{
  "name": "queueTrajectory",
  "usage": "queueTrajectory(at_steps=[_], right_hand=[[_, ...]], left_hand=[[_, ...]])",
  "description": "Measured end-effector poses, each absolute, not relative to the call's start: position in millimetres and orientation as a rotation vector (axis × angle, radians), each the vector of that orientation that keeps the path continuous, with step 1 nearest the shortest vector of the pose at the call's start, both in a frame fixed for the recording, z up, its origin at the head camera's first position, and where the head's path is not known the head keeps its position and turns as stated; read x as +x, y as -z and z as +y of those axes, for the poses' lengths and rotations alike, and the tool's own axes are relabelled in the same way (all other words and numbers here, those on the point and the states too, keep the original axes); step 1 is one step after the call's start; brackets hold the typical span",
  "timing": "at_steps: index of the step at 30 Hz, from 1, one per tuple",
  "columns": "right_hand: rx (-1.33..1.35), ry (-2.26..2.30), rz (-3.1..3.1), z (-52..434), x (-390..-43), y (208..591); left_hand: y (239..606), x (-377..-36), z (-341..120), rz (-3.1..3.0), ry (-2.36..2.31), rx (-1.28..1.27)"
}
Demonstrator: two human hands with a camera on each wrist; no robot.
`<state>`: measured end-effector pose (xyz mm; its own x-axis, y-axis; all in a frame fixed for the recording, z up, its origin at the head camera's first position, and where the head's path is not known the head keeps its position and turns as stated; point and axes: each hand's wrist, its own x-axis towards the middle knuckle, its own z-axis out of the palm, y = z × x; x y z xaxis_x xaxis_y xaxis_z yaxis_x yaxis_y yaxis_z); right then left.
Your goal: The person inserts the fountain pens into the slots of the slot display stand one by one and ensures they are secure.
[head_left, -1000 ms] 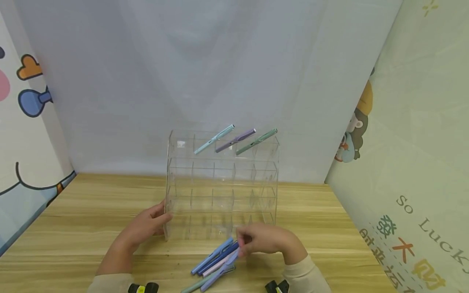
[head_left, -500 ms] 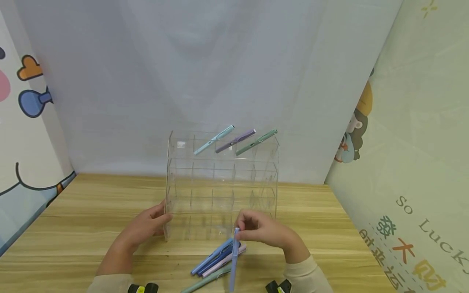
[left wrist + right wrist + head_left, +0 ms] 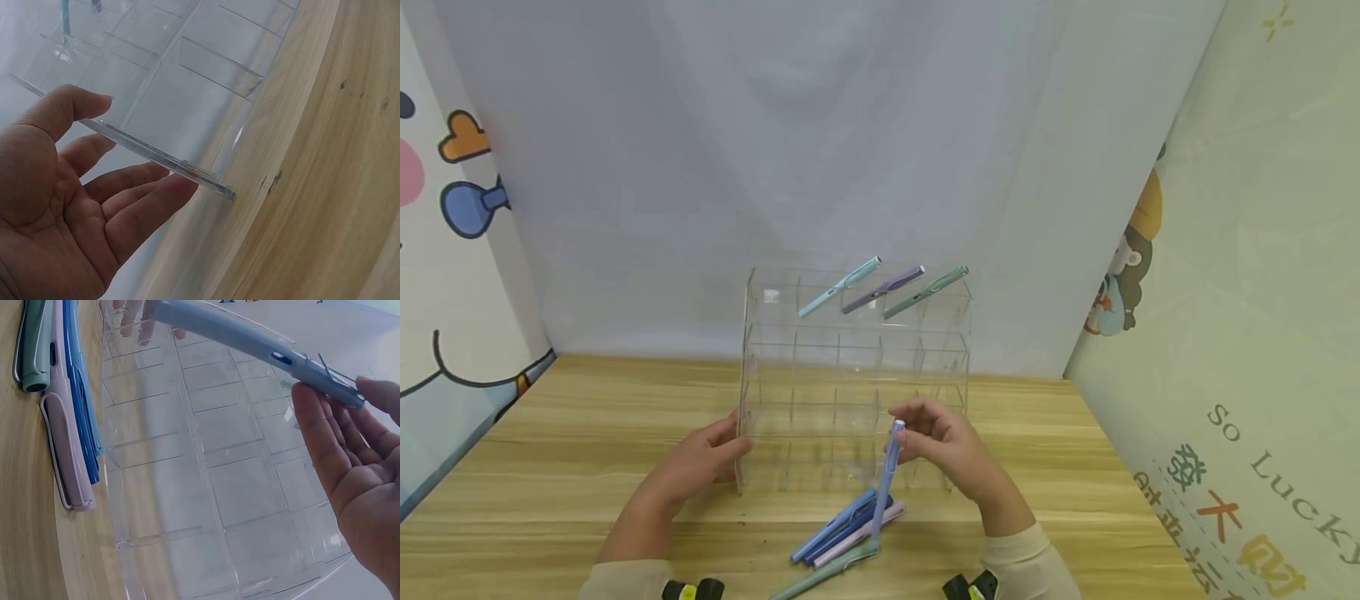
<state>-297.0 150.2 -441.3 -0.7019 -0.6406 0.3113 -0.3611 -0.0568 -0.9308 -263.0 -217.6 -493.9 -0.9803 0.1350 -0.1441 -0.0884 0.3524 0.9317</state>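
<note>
My right hand (image 3: 951, 450) pinches a periwinkle-blue pen (image 3: 887, 483) near its capped end, thumb on one side and fingertips on the other. The pen slants nearly upright before the lower right of a clear acrylic pen rack (image 3: 857, 337). My left hand (image 3: 696, 458) holds the rack's left side panel (image 3: 134, 147), with the thumb and fingers on either side of its edge. Across the top tier lean a light aqua pen (image 3: 840, 287), a purple pen (image 3: 882, 290) and a green pen (image 3: 927, 292).
In front of the rack, on the wooden table (image 3: 1075, 517), lie a light blue pen (image 3: 827, 529), a dark blue pen (image 3: 842, 533), a pink pen (image 3: 65, 437) and a sage green pen (image 3: 823, 575). A grey-white curtain (image 3: 865, 150) hangs behind; printed walls flank the table.
My right hand has lifted the periwinkle-blue pen off the pile, turned it more upright and carried it up towards the rack. My left hand has stayed on the rack's side.
</note>
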Motion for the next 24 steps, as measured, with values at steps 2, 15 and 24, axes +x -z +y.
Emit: queueTrajectory(at_steps=[2, 15, 24], right_hand=[[-1.074, 1.891, 2.01, 151, -298, 442], [-0.957, 2.211, 2.034, 155, -304, 441], [-0.885, 2.563, 1.862, 153, -304, 431]], left_hand=[[494, -263, -217, 2.414, -1.683, 0.045], [497, -265, -219, 2.42, -1.677, 0.04], [495, -264, -220, 2.388, -1.696, 0.06]])
